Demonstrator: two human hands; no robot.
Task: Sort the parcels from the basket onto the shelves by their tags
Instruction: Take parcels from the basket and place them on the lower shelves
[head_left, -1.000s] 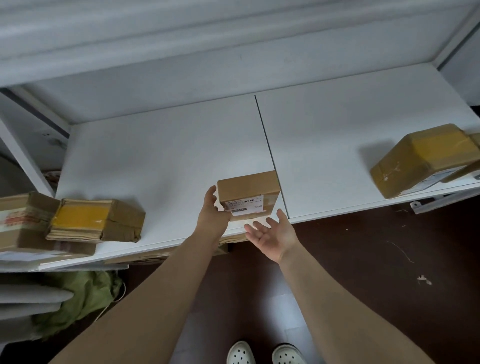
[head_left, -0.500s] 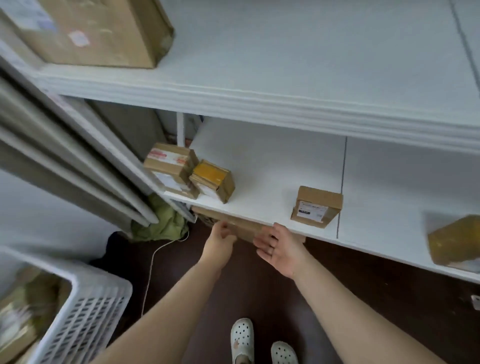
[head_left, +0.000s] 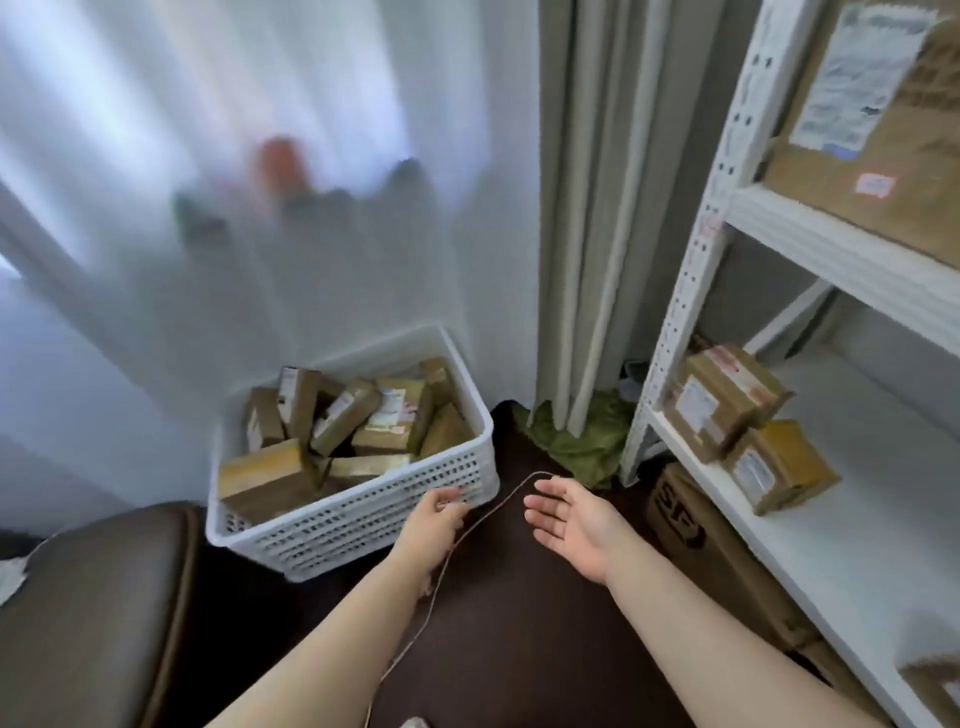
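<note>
A white perforated basket (head_left: 363, 525) stands on the dark floor by the curtain, filled with several brown cardboard parcels (head_left: 384, 421). My left hand (head_left: 434, 525) hovers in front of the basket's near right corner, fingers loosely curled, holding nothing. My right hand (head_left: 571, 525) is open, palm up, between the basket and the white shelving unit (head_left: 691, 270). On the lower shelf (head_left: 841, 551) at right sit two taped parcels, one labelled brown box (head_left: 722, 400) and one with yellow tape (head_left: 779, 465). A large parcel (head_left: 872, 114) lies on the shelf above.
A thin cord (head_left: 431, 587) runs across the floor between my arms. A brown padded seat (head_left: 88, 613) fills the lower left. A big cardboard box (head_left: 696, 530) sits under the lower shelf. Green cloth (head_left: 576, 436) lies by the grey curtain (head_left: 587, 208).
My view has swung left from the shelf to the basket. The small labelled box stays behind on the shelf, out of view, and both empty hands have come down in front of the basket.
</note>
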